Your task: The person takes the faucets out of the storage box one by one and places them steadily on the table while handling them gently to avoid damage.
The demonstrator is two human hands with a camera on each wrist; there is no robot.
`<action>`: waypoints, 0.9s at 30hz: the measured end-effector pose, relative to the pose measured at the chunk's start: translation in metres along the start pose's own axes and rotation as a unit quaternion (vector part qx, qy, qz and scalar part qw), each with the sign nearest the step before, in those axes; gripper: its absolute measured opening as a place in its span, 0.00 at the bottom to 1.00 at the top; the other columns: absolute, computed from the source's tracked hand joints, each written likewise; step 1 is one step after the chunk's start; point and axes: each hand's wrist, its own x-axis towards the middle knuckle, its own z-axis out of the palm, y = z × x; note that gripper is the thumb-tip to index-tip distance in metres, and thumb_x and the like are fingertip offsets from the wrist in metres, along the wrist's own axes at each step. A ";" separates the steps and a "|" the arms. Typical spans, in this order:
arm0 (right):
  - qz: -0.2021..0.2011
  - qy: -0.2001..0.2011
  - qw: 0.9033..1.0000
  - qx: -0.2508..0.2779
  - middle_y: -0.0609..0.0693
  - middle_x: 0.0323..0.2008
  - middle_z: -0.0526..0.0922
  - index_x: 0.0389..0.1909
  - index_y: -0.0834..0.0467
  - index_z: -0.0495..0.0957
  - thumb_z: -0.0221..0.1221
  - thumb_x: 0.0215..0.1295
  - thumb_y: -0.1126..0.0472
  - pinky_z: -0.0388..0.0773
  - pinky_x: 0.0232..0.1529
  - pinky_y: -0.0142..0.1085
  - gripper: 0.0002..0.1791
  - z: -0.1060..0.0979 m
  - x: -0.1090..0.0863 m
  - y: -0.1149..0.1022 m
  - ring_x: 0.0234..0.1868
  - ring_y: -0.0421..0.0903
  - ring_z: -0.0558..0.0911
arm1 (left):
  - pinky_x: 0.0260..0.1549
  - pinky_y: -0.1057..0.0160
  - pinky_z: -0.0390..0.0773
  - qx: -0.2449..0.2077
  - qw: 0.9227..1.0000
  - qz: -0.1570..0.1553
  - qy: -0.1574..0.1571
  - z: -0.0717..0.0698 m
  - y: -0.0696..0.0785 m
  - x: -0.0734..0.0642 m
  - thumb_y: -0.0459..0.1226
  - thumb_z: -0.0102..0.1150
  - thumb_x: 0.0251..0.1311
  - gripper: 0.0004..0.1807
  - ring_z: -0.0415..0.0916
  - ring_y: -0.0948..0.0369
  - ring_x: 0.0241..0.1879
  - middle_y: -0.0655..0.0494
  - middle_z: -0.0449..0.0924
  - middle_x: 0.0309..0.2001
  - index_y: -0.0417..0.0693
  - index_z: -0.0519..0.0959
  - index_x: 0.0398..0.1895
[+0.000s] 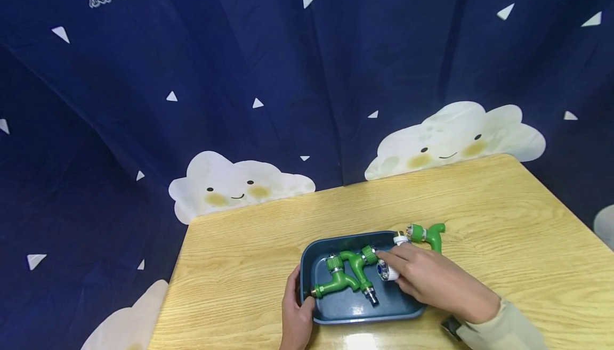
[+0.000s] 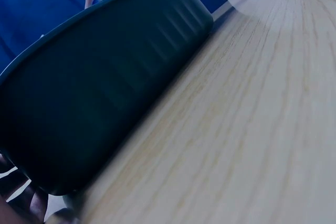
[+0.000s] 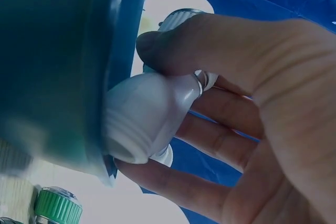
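A dark blue tray (image 1: 393,299) sits on the wooden table. My left hand (image 1: 296,312) grips its left end, thumb at the rim and fingers along the outer wall. Over the tray's right end, my right hand (image 1: 431,281) holds a white faucet (image 3: 139,114) between thumb and fingers. Its ribbed white handle (image 1: 392,274) points into the tray, and the right wrist view shows its smooth spout beside the tray wall. Inside the tray lie two green faucets, one at the left (image 1: 337,282) and another near the middle (image 1: 358,266), their ends close together.
Beyond the tray's right end, another green faucet (image 1: 434,235) lies on the table (image 1: 240,270), partly behind my right hand. A dark blue curtain (image 1: 288,62) with white clouds and triangles hangs along the table's far edge. A black device (image 1: 451,327) is at my right wrist.
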 end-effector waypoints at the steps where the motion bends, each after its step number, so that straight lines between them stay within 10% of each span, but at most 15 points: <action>1: 0.000 0.000 1.000 0.001 0.48 0.47 0.87 0.62 0.59 0.80 0.72 0.52 0.65 0.86 0.48 0.42 0.32 0.000 0.000 0.000 0.48 0.46 0.85 | 0.63 0.80 0.65 -0.001 1.000 0.000 -0.001 0.000 0.000 0.000 0.22 0.49 0.47 0.41 0.71 0.57 0.68 0.45 0.74 0.70 0.44 0.70 0.72; 27: 0.021 -0.013 1.000 0.000 0.47 0.46 0.87 0.61 0.59 0.81 0.72 0.55 0.63 0.86 0.47 0.40 0.30 -0.007 -0.001 -0.001 0.49 0.43 0.86 | 0.63 0.80 0.63 0.011 1.000 -0.013 -0.002 0.000 0.002 0.001 0.23 0.50 0.47 0.42 0.67 0.52 0.72 0.47 0.73 0.72 0.47 0.69 0.73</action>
